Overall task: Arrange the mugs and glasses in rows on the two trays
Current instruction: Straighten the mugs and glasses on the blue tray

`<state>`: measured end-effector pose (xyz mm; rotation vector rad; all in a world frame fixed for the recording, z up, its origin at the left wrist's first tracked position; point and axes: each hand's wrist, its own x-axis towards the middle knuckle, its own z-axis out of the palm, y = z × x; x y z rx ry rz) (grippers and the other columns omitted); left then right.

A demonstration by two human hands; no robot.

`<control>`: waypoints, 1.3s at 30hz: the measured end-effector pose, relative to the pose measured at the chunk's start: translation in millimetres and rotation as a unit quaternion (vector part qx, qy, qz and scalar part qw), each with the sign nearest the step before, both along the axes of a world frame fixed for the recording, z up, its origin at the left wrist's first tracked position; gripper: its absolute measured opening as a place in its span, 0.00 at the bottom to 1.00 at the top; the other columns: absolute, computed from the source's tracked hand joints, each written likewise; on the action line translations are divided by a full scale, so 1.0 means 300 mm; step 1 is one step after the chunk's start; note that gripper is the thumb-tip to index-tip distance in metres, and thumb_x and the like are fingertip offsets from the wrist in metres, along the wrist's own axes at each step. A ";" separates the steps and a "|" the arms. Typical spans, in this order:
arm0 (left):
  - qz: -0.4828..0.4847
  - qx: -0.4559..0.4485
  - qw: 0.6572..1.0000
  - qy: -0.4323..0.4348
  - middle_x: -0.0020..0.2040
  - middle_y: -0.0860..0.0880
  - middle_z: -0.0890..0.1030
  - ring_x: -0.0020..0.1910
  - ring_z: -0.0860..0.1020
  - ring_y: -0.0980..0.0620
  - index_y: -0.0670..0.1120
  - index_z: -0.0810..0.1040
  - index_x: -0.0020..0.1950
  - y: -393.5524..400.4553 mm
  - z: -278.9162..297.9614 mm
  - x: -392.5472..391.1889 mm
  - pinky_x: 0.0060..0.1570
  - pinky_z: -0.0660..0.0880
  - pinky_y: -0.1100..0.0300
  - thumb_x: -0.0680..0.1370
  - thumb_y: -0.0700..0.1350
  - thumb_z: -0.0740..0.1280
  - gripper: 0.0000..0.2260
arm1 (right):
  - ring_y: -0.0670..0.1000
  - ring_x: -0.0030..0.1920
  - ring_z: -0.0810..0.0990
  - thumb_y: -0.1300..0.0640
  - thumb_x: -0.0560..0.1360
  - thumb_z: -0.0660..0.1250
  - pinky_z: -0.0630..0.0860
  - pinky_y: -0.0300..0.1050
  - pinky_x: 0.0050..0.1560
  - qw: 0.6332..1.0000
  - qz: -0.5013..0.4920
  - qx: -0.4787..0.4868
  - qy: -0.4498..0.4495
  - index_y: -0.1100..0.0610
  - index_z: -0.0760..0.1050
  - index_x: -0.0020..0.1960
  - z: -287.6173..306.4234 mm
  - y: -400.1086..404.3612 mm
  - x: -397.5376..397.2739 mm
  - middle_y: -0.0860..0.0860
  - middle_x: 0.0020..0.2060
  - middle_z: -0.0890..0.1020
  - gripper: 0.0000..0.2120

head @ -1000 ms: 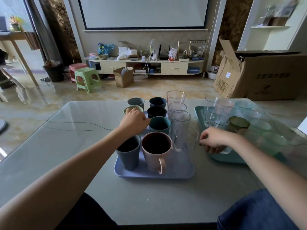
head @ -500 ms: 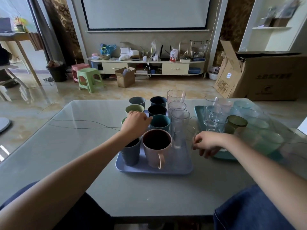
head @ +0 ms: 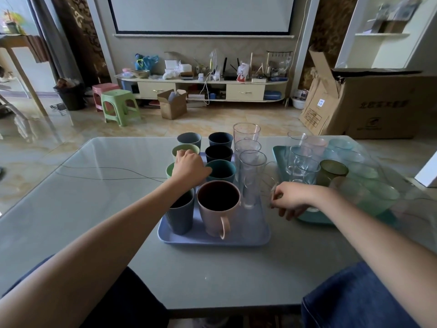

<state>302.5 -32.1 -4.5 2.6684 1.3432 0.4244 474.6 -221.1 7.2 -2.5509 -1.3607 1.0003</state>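
A blue tray [head: 212, 241] holds cups in columns: grey [head: 189, 139], light green [head: 183, 149] and grey-blue [head: 181, 215] at left, dark ones [head: 218, 153], a teal cup [head: 221, 170] and a pink mug [head: 218, 210] in the middle, tall clear glasses [head: 251, 176] at right. My left hand [head: 189, 168] grips another light green cup [head: 169, 171] from above. My right hand [head: 293, 200] curls round a clear glass [head: 312, 209] at the front-left corner of the teal tray [head: 314, 220].
The teal tray also carries clear glasses [head: 302, 166], an olive glass [head: 332, 171] and several pale aqua ones [head: 378, 195]. A thin cable [head: 106, 174] lies across the grey table's left side. A big cardboard box [head: 378, 105] stands behind on the right.
My right hand has slid left with its glass toward the gap between the trays. My left hand shifted slightly, and the light green cup under it now shows at its left.
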 end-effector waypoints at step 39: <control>0.012 -0.049 0.987 -0.149 0.51 0.43 0.80 0.49 0.76 0.45 0.41 0.77 0.51 -0.007 0.040 -0.304 0.45 0.66 0.60 0.73 0.38 0.64 0.08 | 0.49 0.38 0.79 0.53 0.78 0.62 0.74 0.36 0.34 0.988 0.141 -0.057 0.004 0.56 0.76 0.42 0.020 -0.085 -0.201 0.51 0.39 0.81 0.09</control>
